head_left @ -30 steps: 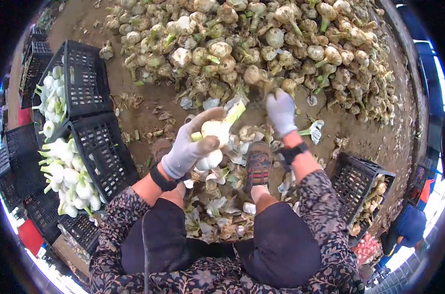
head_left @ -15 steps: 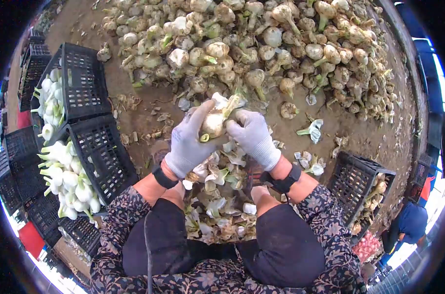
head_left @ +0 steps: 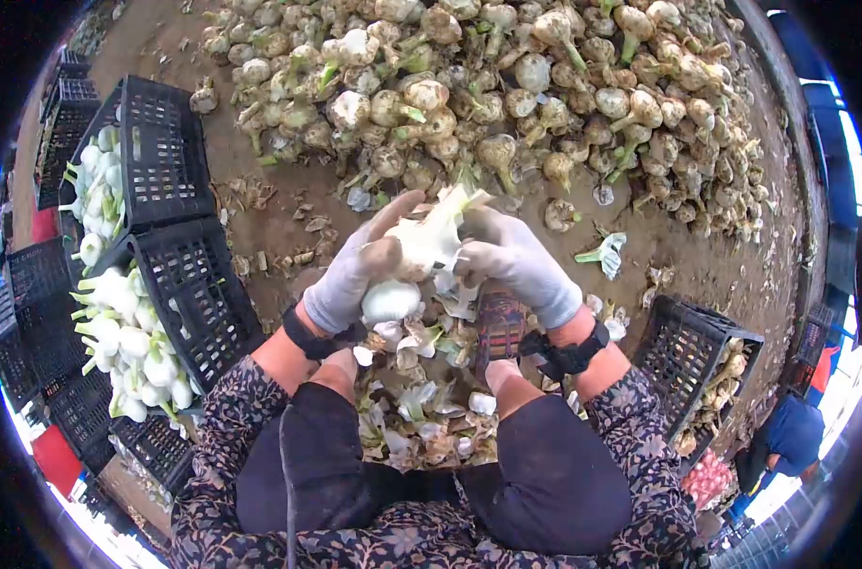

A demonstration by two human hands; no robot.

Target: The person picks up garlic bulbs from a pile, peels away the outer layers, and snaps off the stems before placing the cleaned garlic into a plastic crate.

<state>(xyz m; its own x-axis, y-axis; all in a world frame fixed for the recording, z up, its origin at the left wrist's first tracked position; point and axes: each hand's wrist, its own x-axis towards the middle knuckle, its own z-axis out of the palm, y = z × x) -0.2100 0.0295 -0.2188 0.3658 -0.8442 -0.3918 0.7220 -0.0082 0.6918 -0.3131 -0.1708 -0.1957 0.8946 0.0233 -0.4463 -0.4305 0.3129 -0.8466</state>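
Observation:
Above my knees, my left hand [head_left: 353,275] closes around a garlic bulb [head_left: 391,301] whose bare, smooth white side shows below the thumb. A torn sheet of pale outer skin with the stem [head_left: 431,237] spreads between both hands. My right hand [head_left: 521,261] pinches the right side of this skin, its fingers bent inward. Both hands wear whitish gloves, stained at the fingertips. Where the skin joins the bulb is partly hidden by the left fingers. Loose peelings [head_left: 417,403] lie on the ground under the hands, between my feet.
A large heap of unpeeled garlic [head_left: 488,104] covers the ground ahead. To the left, black crates [head_left: 198,284] hold clean white bulbs [head_left: 132,341]. A black crate [head_left: 687,351] with unpeeled garlic stands at the right. Farther right a person [head_left: 791,436] bends near a pink net bag [head_left: 708,479].
The hands have turned the garlic and spread slightly apart. Its dirty outer skin is now pulled open, baring a clean white bulb below the left thumb.

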